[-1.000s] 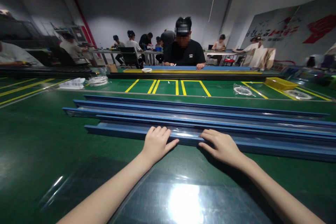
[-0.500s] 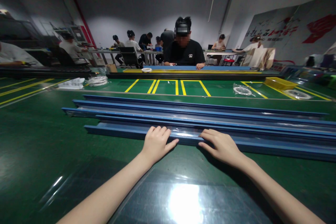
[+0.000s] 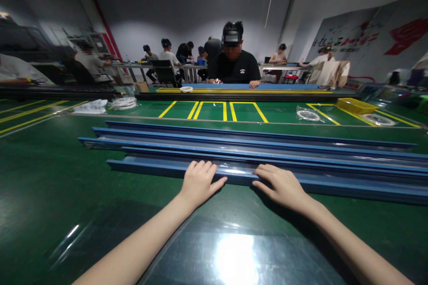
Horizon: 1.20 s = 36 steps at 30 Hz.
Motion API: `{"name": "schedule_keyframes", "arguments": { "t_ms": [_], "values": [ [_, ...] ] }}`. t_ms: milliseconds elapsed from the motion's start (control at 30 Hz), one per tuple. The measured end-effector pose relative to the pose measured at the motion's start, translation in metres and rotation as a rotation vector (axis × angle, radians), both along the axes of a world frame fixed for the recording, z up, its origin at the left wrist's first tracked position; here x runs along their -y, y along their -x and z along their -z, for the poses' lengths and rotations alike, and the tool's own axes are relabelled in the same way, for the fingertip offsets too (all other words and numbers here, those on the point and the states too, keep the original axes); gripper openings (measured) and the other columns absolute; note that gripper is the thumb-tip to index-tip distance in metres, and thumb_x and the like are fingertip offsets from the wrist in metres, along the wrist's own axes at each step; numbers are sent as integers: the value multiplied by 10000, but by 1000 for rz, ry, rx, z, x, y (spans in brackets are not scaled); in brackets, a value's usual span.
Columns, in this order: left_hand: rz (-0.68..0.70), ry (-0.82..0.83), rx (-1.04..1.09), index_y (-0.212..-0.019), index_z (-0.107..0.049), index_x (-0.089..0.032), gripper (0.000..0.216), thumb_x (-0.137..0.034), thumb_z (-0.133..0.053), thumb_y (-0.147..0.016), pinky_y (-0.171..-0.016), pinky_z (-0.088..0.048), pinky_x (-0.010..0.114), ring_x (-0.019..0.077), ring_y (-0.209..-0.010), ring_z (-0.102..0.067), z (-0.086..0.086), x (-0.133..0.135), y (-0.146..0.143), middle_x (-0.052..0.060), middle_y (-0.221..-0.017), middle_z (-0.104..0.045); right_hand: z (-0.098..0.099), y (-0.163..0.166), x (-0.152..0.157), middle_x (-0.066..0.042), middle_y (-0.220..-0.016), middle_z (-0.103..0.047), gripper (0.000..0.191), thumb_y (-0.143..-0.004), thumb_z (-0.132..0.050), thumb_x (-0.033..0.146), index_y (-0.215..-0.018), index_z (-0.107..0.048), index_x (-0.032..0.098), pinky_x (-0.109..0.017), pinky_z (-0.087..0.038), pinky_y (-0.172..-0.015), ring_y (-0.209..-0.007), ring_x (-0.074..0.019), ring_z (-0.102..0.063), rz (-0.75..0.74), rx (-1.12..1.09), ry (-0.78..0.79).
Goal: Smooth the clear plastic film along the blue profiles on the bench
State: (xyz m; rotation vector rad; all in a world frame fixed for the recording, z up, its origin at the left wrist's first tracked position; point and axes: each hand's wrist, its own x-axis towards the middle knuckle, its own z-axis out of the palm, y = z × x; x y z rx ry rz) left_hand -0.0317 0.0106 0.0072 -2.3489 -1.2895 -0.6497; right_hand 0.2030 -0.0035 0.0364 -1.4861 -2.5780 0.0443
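Note:
A long blue channel-shaped profile (image 3: 150,168) lies across the green table in front of me, its trough facing up. Over its near wall curl the fingers of my left hand (image 3: 199,182), with the thumb lying along the front. My right hand (image 3: 284,185) grips the same wall a little further right, thumb low on the front side. The fingertips of both hands are partly hidden inside the trough. Directly behind lies another blue profile (image 3: 110,142), roughly parallel. Glossy clear film shows in the troughs.
A clear plastic sheet (image 3: 187,258) lies under my forearms. Beyond the profiles are yellow tape lines, a yellow bin (image 3: 356,106), a bagged white coil (image 3: 309,115) and more white coils (image 3: 123,103) at left. Across the table, a co-worker (image 3: 236,64) stands behind long black profiles (image 3: 234,97).
My hands and the blue profiles hold still. The co-worker's hand across the table has shifted slightly.

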Motion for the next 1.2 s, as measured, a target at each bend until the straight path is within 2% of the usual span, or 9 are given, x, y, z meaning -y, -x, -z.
{"name": "schedule_keyframes", "arguments": {
  "t_ms": [567,867,1067,1200],
  "values": [
    [7,-10,3,-677,-534,-177,332,-450,-401,-812,-606,-294,301,163,-649,-486,-1,0,0,29,-652,-563,0,1,0,-51,-956,-592,261,-837,-376,353,-934,-574,214,-270,-396,-713,-899,-183,-526,7,-8,8],
    [24,24,25,-700,-533,-179,312,-446,-413,-807,-618,-306,302,166,-669,-497,0,-1,2,26,-678,-568,-4,0,-3,-43,-835,-564,226,-841,-373,320,-783,-552,195,-239,-371,-641,-797,-166,-529,-42,4,54],
    [83,43,88,-821,-555,-183,212,-368,-458,-785,-650,-341,299,165,-754,-524,-1,-1,3,43,-859,-595,-14,-1,-5,-47,-771,-558,187,-823,-393,260,-728,-537,187,-236,-328,-564,-678,-143,-527,-89,73,40],
    [118,71,125,-851,-552,-183,180,-321,-465,-777,-665,-360,298,162,-769,-531,-2,-1,4,45,-891,-594,-20,-2,-5,-47,-758,-567,181,-819,-397,250,-735,-545,188,-240,-315,-551,-664,-140,-530,-135,125,17]
  ]
}}
